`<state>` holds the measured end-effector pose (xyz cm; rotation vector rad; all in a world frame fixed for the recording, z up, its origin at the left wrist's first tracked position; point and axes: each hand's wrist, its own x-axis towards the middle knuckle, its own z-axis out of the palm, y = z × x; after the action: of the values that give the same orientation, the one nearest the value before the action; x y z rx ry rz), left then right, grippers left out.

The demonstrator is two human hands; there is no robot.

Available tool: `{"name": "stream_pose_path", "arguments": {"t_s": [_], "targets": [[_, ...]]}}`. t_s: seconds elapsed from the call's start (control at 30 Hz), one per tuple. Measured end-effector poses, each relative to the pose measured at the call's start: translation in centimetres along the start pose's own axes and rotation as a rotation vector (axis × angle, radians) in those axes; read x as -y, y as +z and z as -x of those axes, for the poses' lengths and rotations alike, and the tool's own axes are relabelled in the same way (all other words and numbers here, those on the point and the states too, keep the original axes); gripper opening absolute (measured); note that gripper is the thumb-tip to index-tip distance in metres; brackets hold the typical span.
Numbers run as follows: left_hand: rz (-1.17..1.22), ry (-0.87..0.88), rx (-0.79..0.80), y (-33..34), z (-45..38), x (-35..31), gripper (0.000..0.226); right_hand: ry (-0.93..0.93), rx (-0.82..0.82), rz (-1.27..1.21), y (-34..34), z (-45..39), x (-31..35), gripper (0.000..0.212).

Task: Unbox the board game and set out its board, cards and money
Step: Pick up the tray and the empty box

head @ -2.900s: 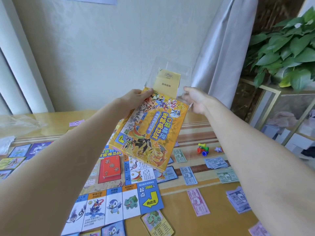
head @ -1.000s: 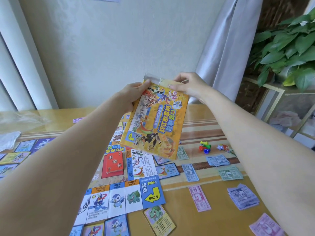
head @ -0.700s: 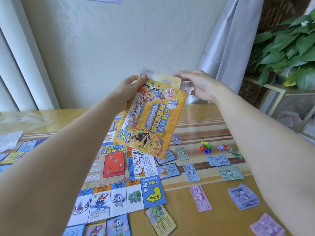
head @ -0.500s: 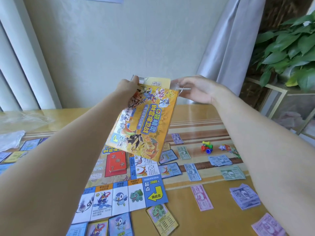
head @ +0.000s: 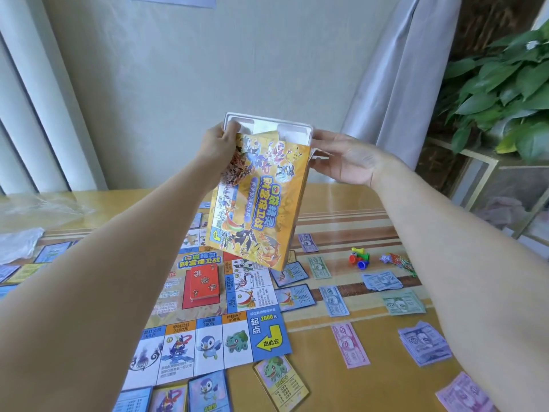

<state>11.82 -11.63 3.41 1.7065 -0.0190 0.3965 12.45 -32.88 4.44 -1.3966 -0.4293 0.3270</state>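
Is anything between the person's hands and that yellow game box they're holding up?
Nothing visible. The left hand grips the yellow cardboard game box at its top left corner, and the right hand touches its top right edge beside the clear plastic tray.

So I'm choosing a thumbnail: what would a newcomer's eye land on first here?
The yellow game box, held up mid-frame by the left hand and right hand, with a clear plastic tray poking out of its top. Below it lies the unfolded board with a red card deck. Paper money is spread over the table to the right.
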Motion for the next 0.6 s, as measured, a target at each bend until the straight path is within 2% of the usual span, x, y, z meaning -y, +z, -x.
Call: {"name": "stream_pose_path", "arguments": {"t_s": [0.07, 0.13, 0.27, 0.37, 0.43, 0.53, 0.6], "targets": [[-0.014, 0.035, -0.024, 0.2, 0.0, -0.2, 0.035, -0.014, -0.052, -0.074, 0.1, -0.3, -0.1, 0.014], [-0.037, 0.121, -0.041, 0.4, -0.2, 0.1, 0.024, -0.010, -0.134, -0.132, 0.2, -0.7, -0.2, 0.012], [-0.183, 0.250, 0.006, 0.3, -0.2, 0.7, 0.042, 0.046, -0.235, 0.093, 0.2, -1.1, -0.1, 0.021], [-0.161, 0.230, 0.040, 0.4, 0.1, 0.4, 0.028, 0.038, -0.338, 0.122, 0.4, -1.2, 0.0, 0.031], [-0.093, 0.159, 0.075, 0.4, 0.1, 0.0, 0.027, 0.002, -0.416, 0.112, 0.4, -1.5, -0.1, 0.034], [-0.129, 0.161, 0.110, 0.7, 0.3, -0.4, 0.030, -0.032, -0.532, 0.034, 0.7, -1.9, 0.0, 0.028], [-0.178, 0.230, 0.022, 1.0, 0.4, -0.3, 0.029, -0.016, -0.601, -0.122, 1.2, -2.1, 0.4, 0.017]]}}
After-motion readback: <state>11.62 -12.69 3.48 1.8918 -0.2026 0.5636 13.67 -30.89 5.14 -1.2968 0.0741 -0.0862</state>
